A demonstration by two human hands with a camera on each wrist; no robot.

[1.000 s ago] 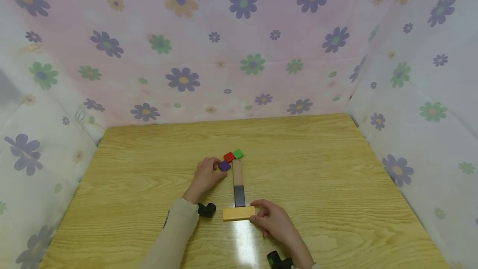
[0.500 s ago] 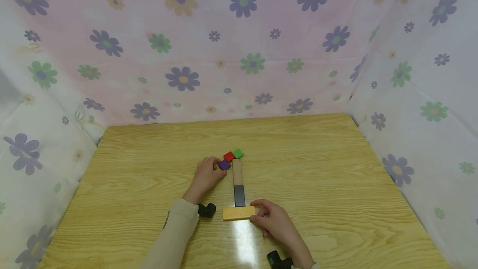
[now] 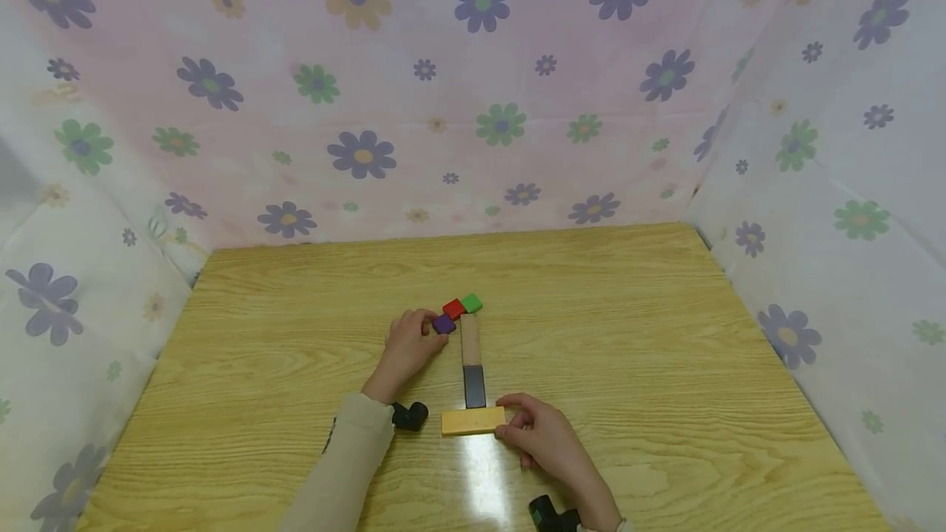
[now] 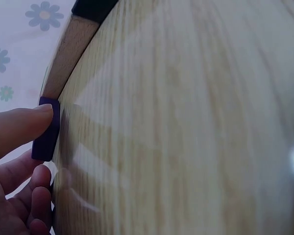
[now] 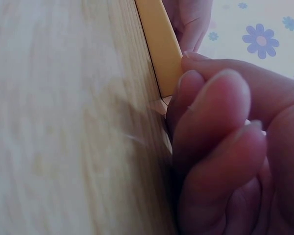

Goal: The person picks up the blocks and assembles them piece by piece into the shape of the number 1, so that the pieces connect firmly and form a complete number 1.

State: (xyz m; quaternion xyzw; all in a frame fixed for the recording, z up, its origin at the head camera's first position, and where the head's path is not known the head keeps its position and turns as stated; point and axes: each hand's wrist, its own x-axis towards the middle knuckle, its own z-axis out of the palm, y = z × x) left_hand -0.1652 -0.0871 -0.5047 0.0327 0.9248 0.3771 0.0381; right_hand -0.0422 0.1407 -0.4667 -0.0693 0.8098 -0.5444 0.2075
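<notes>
My left hand [image 3: 409, 351] pinches a small purple block [image 3: 443, 324] between thumb and index finger. In the left wrist view the thumb [image 4: 24, 128] presses on the face of that block. My right hand [image 3: 547, 437] grips the right end of a long yellow block [image 3: 473, 421] lying crosswise, its other fingers curled. Behind the yellow block a black block [image 3: 475, 387] and a plain wooden block [image 3: 470, 340] run away in a line. A red block [image 3: 453, 309] and a green block [image 3: 471, 303] lie at the far end, close beside the purple one.
The wood-grain table [image 3: 628, 335] spreads around the blocks. Flower-printed cloth [image 3: 480, 105] encloses its back and both sides. A black wrist device [image 3: 410, 415] sits at the left cuff, another [image 3: 550, 515] at the right wrist.
Both hands hold the same blocks in nearly the same place. The head view has tilted down very slightly; the purple block has shifted a touch toward the red one.
</notes>
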